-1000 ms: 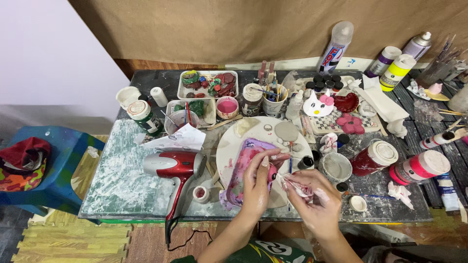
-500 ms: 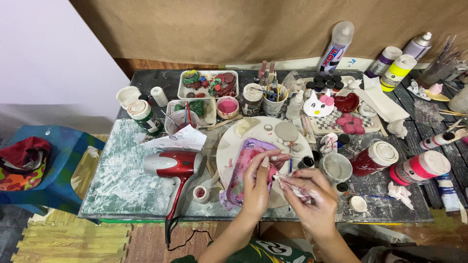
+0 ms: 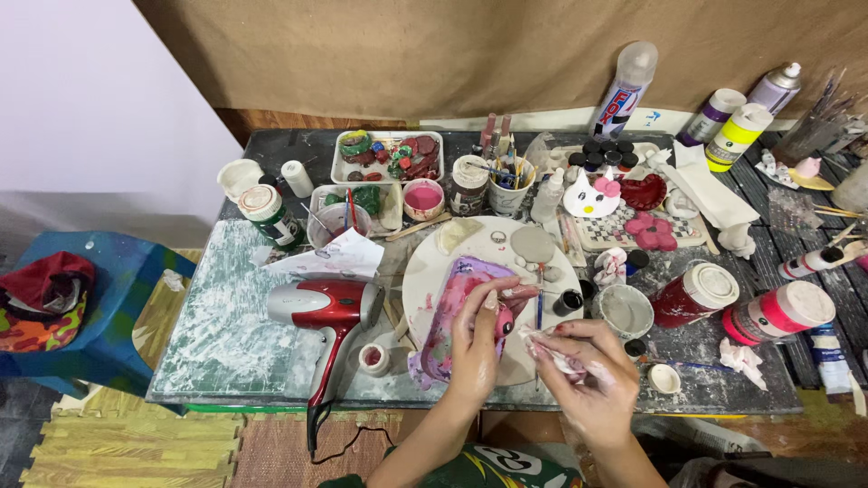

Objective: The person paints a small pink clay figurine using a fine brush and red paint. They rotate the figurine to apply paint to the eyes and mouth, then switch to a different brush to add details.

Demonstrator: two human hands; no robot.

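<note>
A pink and purple painted slab [image 3: 449,307] lies tilted on a round white board [image 3: 434,262] at the table's front middle. My left hand [image 3: 479,336] rests on the slab's right edge, thumb and fingers pinching a small pink piece there. My right hand [image 3: 588,375] hovers just right of it, fingers closed around a crumpled white wipe or small tool; which one is unclear. A thin brush [image 3: 540,294] lies on the board beside my hands.
A red hair dryer [image 3: 327,312] lies left of the board, its cord hanging off the front edge. Paint jars, cups of brushes, trays of small clay pieces and spray cans crowd the back and right. A blue stool [image 3: 108,307] stands at left.
My right hand has drawn slightly down and right, away from the slab. My left hand stays on the slab's edge.
</note>
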